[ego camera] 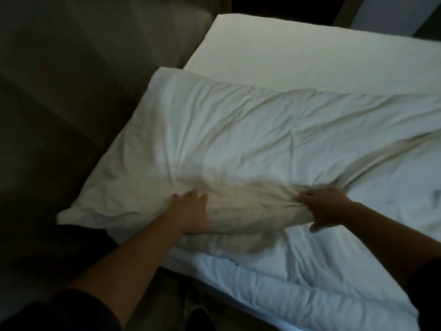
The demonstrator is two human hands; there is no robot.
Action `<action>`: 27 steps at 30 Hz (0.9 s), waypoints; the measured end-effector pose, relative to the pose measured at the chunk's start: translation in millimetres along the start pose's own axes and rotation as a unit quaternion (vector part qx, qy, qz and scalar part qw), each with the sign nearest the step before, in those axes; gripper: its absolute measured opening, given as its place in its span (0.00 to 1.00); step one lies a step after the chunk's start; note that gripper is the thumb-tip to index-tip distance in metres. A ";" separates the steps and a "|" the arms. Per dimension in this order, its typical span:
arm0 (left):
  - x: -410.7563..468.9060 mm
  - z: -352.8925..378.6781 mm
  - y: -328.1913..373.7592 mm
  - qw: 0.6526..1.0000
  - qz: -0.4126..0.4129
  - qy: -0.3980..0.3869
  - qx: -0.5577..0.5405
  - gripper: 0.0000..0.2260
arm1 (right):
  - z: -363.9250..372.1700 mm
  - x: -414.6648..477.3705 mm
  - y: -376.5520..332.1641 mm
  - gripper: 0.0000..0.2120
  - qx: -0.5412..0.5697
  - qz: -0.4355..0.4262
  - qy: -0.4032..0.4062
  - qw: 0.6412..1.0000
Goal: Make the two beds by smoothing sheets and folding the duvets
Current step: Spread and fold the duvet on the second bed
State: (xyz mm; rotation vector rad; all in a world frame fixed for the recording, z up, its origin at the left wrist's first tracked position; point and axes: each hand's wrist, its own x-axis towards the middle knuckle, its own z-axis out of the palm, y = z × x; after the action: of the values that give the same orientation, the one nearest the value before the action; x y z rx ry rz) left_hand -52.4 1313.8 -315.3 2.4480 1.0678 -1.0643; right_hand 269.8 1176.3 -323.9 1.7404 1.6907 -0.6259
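Note:
A white duvet (238, 139) lies crumpled across the near part of the bed, and one corner hangs over the left edge. My left hand (193, 211) presses flat on a raised fold of it, fingers straight. My right hand (327, 204) grips a bunch of the same fold, fingers curled into the cloth. Beyond the duvet the smooth white sheet (310, 56) covers the mattress.
A second bed (119, 32) with a dull beige cover stands to the left, across a dark gap of floor (47, 163). A dark wooden bed frame edge (341, 10) shows at the top. My dark sleeves fill the lower corners.

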 end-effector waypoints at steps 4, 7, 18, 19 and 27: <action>26.1 -3.9 132.0 0.985 0.093 0.134 -0.055 0.35 | 38.3 -23.7 99.3 0.43 -0.154 0.027 0.030 0.987; 40.1 -7.4 197.3 0.983 0.072 0.166 -0.024 0.26 | 53.2 -37.8 172.2 0.29 -0.183 0.120 0.070 0.973; 8.6 -39.1 156.0 0.951 0.052 0.302 0.046 0.18 | 103.4 -108.1 155.8 0.19 0.045 0.027 0.045 0.998; 11.6 -26.8 161.1 0.961 0.035 0.269 0.054 0.18 | 117.2 -108.4 144.3 0.20 0.061 0.031 0.038 0.997; 24.2 13.0 241.6 0.985 0.092 0.148 0.018 0.30 | 167.5 -106.7 162.3 0.27 -0.040 0.043 0.052 0.997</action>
State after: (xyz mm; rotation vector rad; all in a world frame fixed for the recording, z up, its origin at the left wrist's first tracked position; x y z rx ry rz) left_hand 125.6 1152.5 -352.7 2.7316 0.8826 -0.6848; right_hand 438.8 984.6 -346.1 1.8044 1.6774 -0.4307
